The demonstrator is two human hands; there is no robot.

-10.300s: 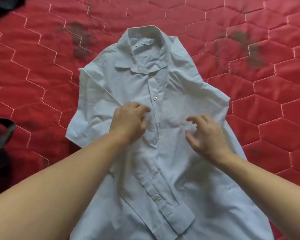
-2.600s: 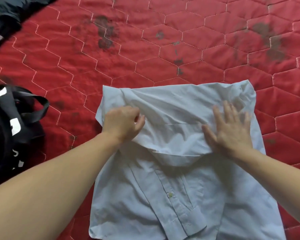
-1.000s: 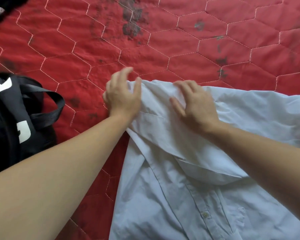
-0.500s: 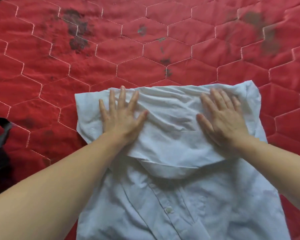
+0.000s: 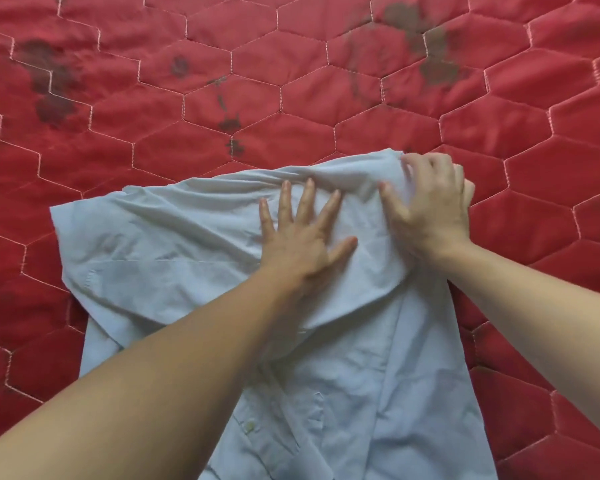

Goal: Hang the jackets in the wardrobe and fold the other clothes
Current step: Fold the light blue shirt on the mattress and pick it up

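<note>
Careful, flat left hand [image 5: 302, 244] pins the pale blue cotton shirt [image 5: 187, 251] while right hand [image 5: 430, 209] grips its corner (hard tugging could undo the fold).

Soft even daylight, faint shadows under the forearms, mild wide-angle bulge, slight softness throughout

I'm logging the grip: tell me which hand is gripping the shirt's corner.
The right hand: its fingers curl over the shirt's far right corner, while the left hand presses flat with fingers spread.

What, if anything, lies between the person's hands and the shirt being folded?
Nothing visible. The left hand presses flat on the shirt, and the right hand grips its far right corner directly.
</note>
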